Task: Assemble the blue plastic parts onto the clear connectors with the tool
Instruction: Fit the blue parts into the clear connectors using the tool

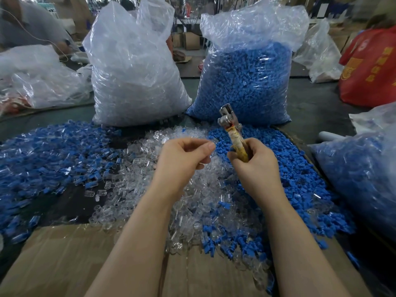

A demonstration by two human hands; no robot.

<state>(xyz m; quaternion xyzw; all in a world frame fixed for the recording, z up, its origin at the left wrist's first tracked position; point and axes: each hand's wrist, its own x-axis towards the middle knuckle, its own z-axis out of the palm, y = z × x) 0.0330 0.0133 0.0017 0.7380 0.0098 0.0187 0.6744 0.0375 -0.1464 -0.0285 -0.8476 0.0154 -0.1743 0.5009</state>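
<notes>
Above the worktop (64, 202), right hand (255, 161) grips the metal-headed, tape-wrapped tool (232, 133); left hand (184, 155) is curled, apparently pinching something unclear. Loose small blue plastic parts (285, 168) and small clear plastic connectors (192, 202) look light, slippery; pinch by sides.

Tool (232, 133): shiny bare metal head, handle wrapped in worn yellowish tape. Blue parts (285, 168): matt opaque plastic. Clear connectors (137, 168): glossy see-through plastic. Two big bags (132, 67), (246, 82): thin crinkled plastic film, glossy with glare. Cardboard sheet (64, 260): brown, matt, lightly creased. Table surface (70, 202): dark, matt. Red bag (372, 67): looks like woven cloth, dull finish.
</notes>
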